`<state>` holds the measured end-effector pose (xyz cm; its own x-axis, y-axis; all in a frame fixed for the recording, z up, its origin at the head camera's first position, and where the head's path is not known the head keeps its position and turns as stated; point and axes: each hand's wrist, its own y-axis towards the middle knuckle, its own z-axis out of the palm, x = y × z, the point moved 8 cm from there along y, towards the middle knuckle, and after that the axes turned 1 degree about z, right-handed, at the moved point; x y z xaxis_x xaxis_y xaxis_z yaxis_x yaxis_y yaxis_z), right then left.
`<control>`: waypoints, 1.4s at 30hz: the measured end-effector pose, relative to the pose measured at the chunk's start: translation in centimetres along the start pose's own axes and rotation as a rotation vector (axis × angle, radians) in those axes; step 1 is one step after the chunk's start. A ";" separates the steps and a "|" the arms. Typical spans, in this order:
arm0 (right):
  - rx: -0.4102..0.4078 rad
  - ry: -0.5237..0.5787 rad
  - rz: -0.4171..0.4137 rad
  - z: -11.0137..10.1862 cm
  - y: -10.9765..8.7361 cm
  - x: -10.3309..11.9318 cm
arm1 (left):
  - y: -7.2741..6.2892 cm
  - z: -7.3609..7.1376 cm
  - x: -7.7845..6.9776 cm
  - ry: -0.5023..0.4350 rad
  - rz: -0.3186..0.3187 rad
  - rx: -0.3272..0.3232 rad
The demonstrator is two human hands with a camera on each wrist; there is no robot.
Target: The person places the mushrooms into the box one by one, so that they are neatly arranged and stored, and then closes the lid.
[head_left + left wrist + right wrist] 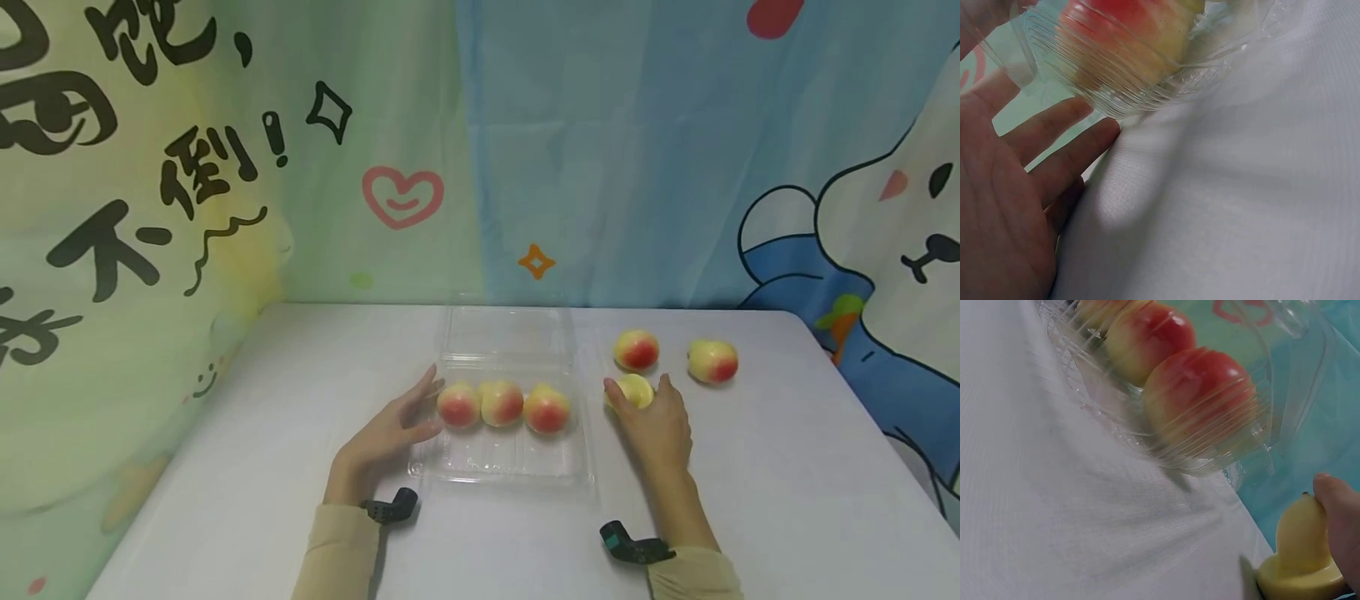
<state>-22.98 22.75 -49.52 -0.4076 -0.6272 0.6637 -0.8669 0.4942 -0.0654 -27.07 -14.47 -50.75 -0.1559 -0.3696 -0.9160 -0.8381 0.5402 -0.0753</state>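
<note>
A clear plastic clamshell box stands on the table with its lid folded back. In a row inside it sit three red-and-yellow peaches: a left one, a middle one and a right one. My left hand is at the box's left side, fingers extended; in the left wrist view its fingertips reach the ribbed wall. To the right of the box, my right hand holds a yellow peach between thumb and fingers. The hand hides part of that peach.
Two more peaches lie beyond my right hand, one nearer the box and one farther right. A white cloth covers the table. Behind its far edge hangs a printed curtain.
</note>
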 end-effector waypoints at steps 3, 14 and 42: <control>-0.007 -0.002 -0.029 0.0 -0.1 0.1 | -0.1 0.1 -0.3 0.000 0.007 0.006; 0.027 -0.031 -0.078 -0.1 -0.1 0.7 | -0.1 0.1 -0.3 0.001 0.004 0.004; 0.092 -0.046 -0.219 -0.7 0.0 1.9 | 0.0 -0.1 0.2 -0.017 0.008 -0.012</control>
<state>-23.58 22.02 -47.75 -0.2176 -0.7409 0.6354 -0.9577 0.2876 0.0074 -27.17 -14.64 -50.89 -0.1536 -0.3519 -0.9234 -0.8431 0.5340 -0.0632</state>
